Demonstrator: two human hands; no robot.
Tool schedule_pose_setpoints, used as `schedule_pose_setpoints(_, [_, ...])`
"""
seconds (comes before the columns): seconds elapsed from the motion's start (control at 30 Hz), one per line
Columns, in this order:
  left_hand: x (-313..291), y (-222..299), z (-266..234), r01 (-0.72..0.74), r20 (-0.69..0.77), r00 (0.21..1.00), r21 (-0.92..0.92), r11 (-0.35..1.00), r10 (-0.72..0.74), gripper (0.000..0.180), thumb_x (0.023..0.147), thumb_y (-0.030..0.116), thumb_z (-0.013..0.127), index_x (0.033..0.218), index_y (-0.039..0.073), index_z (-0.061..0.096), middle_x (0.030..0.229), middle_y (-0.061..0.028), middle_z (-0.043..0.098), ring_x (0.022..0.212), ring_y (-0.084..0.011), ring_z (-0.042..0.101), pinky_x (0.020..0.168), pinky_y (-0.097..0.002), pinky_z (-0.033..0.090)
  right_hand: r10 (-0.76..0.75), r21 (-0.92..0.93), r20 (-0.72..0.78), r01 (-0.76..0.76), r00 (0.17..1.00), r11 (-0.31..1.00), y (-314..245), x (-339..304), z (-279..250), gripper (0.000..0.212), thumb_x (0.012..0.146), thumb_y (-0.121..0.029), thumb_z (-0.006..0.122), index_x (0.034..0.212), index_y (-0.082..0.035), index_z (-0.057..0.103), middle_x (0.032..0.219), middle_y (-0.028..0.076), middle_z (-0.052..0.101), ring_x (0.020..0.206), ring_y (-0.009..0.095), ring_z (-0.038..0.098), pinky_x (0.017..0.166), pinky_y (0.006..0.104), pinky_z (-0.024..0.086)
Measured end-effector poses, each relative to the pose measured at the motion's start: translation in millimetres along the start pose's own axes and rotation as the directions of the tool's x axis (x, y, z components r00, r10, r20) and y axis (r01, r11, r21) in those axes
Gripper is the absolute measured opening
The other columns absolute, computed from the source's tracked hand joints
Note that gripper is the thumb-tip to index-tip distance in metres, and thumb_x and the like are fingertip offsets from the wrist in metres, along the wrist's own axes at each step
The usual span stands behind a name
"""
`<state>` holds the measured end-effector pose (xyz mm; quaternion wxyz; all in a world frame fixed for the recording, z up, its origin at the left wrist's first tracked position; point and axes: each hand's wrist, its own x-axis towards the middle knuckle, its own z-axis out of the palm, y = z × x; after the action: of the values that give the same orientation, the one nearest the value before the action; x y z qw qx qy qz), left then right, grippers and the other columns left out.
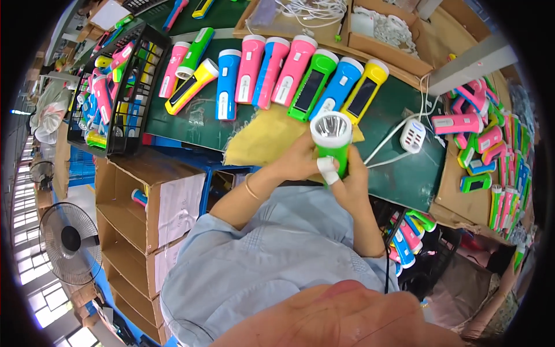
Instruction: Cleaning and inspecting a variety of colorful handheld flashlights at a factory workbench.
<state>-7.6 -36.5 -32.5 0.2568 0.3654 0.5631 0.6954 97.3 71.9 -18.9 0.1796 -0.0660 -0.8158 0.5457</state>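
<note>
A green flashlight (333,151) with a white rim and a silvery reflector is held upright in front of my chest, its lens end up. My left hand (302,155) is closed on its left side, and a thin bangle circles that wrist. On the right side, my right hand (354,184) wraps the body, its thumb bound in white tape and pressed against the front. Just beyond lies a yellow cloth (260,139). Behind the cloth, a row of pink, blue, green and yellow flashlights includes a blue one (338,87) and a yellow one (365,91).
A black crate (118,95) full of flashlights stands on the left. Beside my right arm, a white power strip (413,136) trails cables over the green table (399,182). Many more flashlights (488,139) are piled at the right. Cardboard shelves (124,231) and a fan (70,238) stand lower left.
</note>
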Motion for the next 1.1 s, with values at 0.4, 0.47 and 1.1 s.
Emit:
schedule_pose_setpoints(0.4, [46, 35, 16, 0.349, 0.084, 0.906, -0.702, 0.621, -0.414, 0.029, 0.083, 0.020, 0.062, 0.100, 0.005, 0.046, 0.080, -0.0105, 0.056, 0.061, -0.0190, 0.059, 0.056, -0.0311, 0.051, 0.308, 0.139, -0.195, -0.285, 0.931, 0.948, 27, -18, -34, 0.023, 0.087, -0.004, 0.051, 0.108, -0.003, 0.059, 0.092, 0.005, 0.059, 0.078, 0.008, 0.053, 0.069, 0.0206, 0.042])
schedule_pose_setpoints(0.47, [54, 36, 14, 0.324, 0.050, 0.919, -0.660, 0.678, -0.390, 0.029, 0.085, 0.026, 0.058, 0.102, 0.005, 0.046, 0.080, -0.0109, 0.057, 0.061, -0.0200, 0.059, 0.055, -0.0322, 0.051, 0.278, 0.139, -0.273, -0.248, 0.921, 0.959, 17, -15, -33, 0.025, 0.088, -0.004, 0.049, 0.111, -0.006, 0.058, 0.080, 0.001, 0.055, 0.071, 0.006, 0.047, 0.066, 0.0187, 0.039])
schedule_pose_setpoints(1.1, [124, 45, -23, 0.177, -0.370, 0.907, 0.768, 0.615, 0.202, 0.075, 0.070, 0.017, 0.072, 0.118, -0.013, 0.023, 0.111, -0.0360, 0.039, 0.103, -0.0465, 0.044, 0.087, -0.0441, 0.040, 0.389, 0.544, -0.117, -0.269, 0.914, 0.795, 22, 3, -50, 0.021, 0.085, -0.006, 0.059, 0.104, 0.002, 0.062, 0.076, -0.001, 0.054, 0.066, 0.006, 0.045, 0.058, 0.0176, 0.035])
